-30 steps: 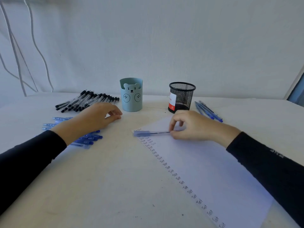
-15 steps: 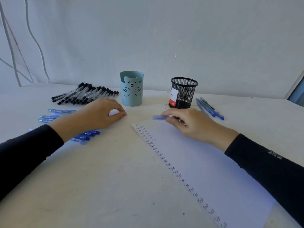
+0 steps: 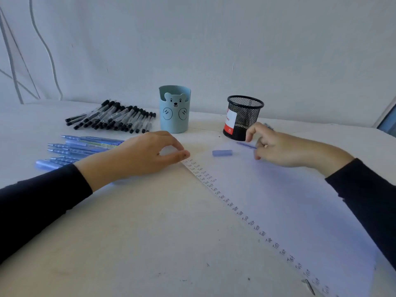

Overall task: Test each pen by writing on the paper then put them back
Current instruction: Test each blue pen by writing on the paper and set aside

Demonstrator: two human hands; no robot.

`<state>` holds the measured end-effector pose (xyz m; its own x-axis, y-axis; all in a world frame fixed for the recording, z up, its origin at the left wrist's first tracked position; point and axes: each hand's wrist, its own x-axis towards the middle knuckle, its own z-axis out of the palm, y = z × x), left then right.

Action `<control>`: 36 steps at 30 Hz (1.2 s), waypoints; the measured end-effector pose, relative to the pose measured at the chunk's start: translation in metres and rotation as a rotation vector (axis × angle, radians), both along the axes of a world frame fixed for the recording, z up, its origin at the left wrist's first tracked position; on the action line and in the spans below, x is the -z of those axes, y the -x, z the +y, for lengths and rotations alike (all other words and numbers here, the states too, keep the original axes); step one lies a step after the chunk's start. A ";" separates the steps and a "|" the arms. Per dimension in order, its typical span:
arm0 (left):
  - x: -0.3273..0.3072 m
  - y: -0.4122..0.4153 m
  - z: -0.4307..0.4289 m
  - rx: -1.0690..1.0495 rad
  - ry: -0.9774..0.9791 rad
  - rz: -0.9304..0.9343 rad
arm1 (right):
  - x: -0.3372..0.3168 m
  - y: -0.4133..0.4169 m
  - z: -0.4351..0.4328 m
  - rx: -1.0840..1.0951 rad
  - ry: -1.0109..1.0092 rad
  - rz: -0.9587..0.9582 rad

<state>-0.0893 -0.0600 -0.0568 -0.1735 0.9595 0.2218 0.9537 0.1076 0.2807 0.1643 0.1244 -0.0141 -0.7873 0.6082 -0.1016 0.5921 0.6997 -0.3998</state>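
Right hand (image 3: pixel 276 146): fingers curled round a blue pen (image 3: pixel 246 145), uncapped; the thumb and forefinger pinch its barrel, the other fingers loosely bent.
Pen axis: lies roughly level, the bare tip pointing out of the fist toward the left hand, the rear end hidden in the palm.
Cap (image 3: pixel 222 153): blue, lying loose on the paper (image 3: pixel 289 200), between the two hands, just beyond the pen tip and nearer the right hand.
Left hand (image 3: pixel 147 156): holds nothing; thumb and forefinger tips almost meet in a loose ring, resting at the near corner of the sheet as if to steady it.
Paper: spread under and in front of the right hand, a column of written "Test" marks running along its left edge toward the viewer.
Blue pens (image 3: pixel 81 148): capped, in a loose row behind the left wrist.
Black pens (image 3: pixel 113 117): a fan of them farther out, beyond the left hand.
Bear cup (image 3: pixel 174 109): beyond the left hand's fingertips; contents not visible.
Mesh cup (image 3: pixel 243 117): just beyond the right hand's knuckles.
Worktop (image 3: pixel 128 243): pale, lightly marked.
Step in hand, as judged: pen ready to write; the tip needs lowering onto the paper near the top of the column.
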 end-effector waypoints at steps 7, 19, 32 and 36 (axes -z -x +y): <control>-0.005 -0.004 0.000 -0.032 0.056 -0.056 | -0.012 0.007 -0.022 -0.123 0.700 0.684; -0.014 0.006 -0.005 -0.041 0.189 -0.165 | 0.013 0.014 -0.036 -0.285 0.110 0.307; -0.015 0.004 -0.006 -0.029 0.208 -0.158 | 0.043 0.038 -0.051 -0.588 -0.305 0.432; -0.014 0.008 -0.005 -0.025 0.233 -0.152 | 0.045 0.033 -0.046 -0.540 -0.199 0.471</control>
